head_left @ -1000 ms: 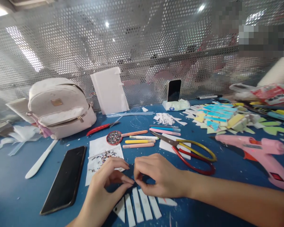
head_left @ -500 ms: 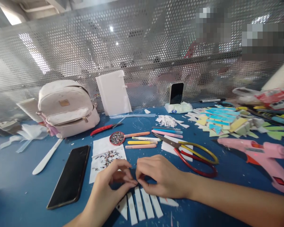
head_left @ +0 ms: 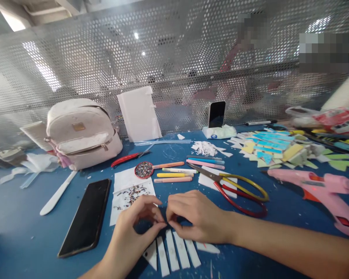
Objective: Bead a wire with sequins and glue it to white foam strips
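Observation:
My left hand [head_left: 136, 226] and my right hand [head_left: 193, 215] meet fingertip to fingertip low over the blue table [head_left: 23, 232]. Both are pinched together on something too small to make out. Just below them lie several white foam strips [head_left: 174, 254] side by side. To the left of my left hand is a white paper with glitter bits [head_left: 128, 195] on it. A black phone [head_left: 85, 217] lies flat further left.
Red-and-yellow scissors [head_left: 235, 188] and several coloured pens [head_left: 174, 174] lie behind my hands. A pink glue gun [head_left: 320, 190] is at the right, coloured foam scraps [head_left: 273, 149] behind it. A pale backpack [head_left: 78, 131] stands back left, a perforated metal screen [head_left: 174, 69] behind.
The view shifted slightly between the first frame and the later ones. My hands stay pinched together over the strips with only small finger movements.

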`<state>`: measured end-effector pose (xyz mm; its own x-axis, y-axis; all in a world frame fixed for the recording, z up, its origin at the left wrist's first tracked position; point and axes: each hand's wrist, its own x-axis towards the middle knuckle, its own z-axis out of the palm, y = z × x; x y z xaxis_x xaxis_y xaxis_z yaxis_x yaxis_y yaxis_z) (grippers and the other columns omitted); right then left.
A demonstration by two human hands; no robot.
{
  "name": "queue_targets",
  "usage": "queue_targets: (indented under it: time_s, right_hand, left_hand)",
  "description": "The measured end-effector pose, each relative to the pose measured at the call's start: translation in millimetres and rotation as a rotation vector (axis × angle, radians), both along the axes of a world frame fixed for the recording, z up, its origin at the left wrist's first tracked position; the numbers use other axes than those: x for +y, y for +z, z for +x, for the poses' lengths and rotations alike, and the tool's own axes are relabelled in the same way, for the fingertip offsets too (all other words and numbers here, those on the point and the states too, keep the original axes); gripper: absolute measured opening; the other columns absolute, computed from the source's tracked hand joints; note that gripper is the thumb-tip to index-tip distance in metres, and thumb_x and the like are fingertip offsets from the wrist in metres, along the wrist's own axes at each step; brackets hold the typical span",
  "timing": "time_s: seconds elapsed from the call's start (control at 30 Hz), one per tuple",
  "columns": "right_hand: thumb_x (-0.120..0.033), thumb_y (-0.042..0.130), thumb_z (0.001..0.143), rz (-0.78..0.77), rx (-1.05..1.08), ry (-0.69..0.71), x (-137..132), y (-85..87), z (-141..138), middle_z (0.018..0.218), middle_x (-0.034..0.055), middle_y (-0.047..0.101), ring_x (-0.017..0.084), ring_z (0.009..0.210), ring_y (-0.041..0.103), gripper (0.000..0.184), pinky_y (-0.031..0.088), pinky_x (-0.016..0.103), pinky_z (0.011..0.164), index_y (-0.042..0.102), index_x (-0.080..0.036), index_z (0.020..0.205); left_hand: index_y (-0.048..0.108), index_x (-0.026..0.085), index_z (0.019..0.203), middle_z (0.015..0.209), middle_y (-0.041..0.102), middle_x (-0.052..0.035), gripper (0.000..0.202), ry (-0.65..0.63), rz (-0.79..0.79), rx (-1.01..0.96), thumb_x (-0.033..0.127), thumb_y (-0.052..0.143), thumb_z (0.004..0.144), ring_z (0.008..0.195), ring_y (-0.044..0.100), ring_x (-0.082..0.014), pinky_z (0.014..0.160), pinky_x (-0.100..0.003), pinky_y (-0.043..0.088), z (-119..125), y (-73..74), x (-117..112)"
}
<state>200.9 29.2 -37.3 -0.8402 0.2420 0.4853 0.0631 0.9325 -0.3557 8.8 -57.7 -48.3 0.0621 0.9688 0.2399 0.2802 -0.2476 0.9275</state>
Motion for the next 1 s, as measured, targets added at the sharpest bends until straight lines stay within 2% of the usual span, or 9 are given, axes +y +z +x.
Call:
queue_targets:
  time_s: [0.17, 0.3, 0.47, 0.77, 1.0]
  right_hand:
    - [-0.012, 0.050, 0.085, 0.003, 0.003, 0.018, 0.3, -0.1, 1.2, 0.075, -0.0019, 0.058, 0.011, 0.066, 0.052, 0.008, 0.034, 0.023, 0.057, 0.054, -0.019, 0.088]
    - [-0.021, 0.052, 0.091, -0.021, -0.015, 0.027, 0.3, 0.6, 2.5, 0.077, -0.0017, 0.059, 0.012, 0.068, 0.054, 0.003, 0.036, 0.024, 0.059, 0.054, -0.020, 0.093]
    - [-0.030, 0.054, 0.093, -0.032, -0.006, 0.026, 0.3, 1.0, 3.0, 0.076, -0.0024, 0.059, 0.012, 0.068, 0.054, 0.010, 0.036, 0.024, 0.059, 0.054, -0.020, 0.093]
    - [-0.024, 0.056, 0.092, -0.045, 0.005, -0.004, -0.3, 0.9, 3.3, 0.078, -0.0032, 0.059, 0.011, 0.068, 0.053, 0.005, 0.034, 0.024, 0.059, 0.052, -0.021, 0.089]
    - [-0.014, 0.052, 0.087, -0.021, 0.025, -0.041, -0.5, 0.7, 3.6, 0.080, -0.0016, 0.059, 0.012, 0.069, 0.053, 0.006, 0.035, 0.024, 0.060, 0.053, -0.020, 0.087]
  left_hand:
    - [0.055, 0.024, 0.105, 0.074, 0.068, 0.0041, 0.032, 0.001, 0.019, 0.005, 0.010, 0.066, 0.079, 0.068, 0.066, -0.0120, 0.070, -0.022, 0.055, 0.3, 0.2, 0.2]
    - [0.058, 0.024, 0.104, 0.070, 0.068, 0.0049, 0.029, 0.027, 0.017, 0.044, 0.010, 0.065, 0.079, 0.065, 0.065, -0.0119, 0.066, -0.022, 0.053, 0.7, 1.2, 1.3]
    - [0.060, 0.025, 0.111, 0.073, 0.071, 0.0038, 0.034, 0.021, 0.028, 0.091, 0.010, 0.064, 0.080, 0.068, 0.068, -0.0129, 0.069, -0.023, 0.055, -0.2, 0.9, 1.7]
    - [0.056, 0.026, 0.114, 0.078, 0.074, 0.0033, 0.036, 0.007, 0.046, 0.095, 0.010, 0.061, 0.082, 0.071, 0.070, -0.0135, 0.072, -0.024, 0.057, 2.2, 4.7, 0.7]
    - [0.052, 0.027, 0.113, 0.072, 0.066, 0.0052, 0.033, 0.017, 0.104, 0.129, 0.011, 0.056, 0.085, 0.066, 0.068, -0.0117, 0.067, -0.022, 0.055, 3.3, 3.6, 0.3]
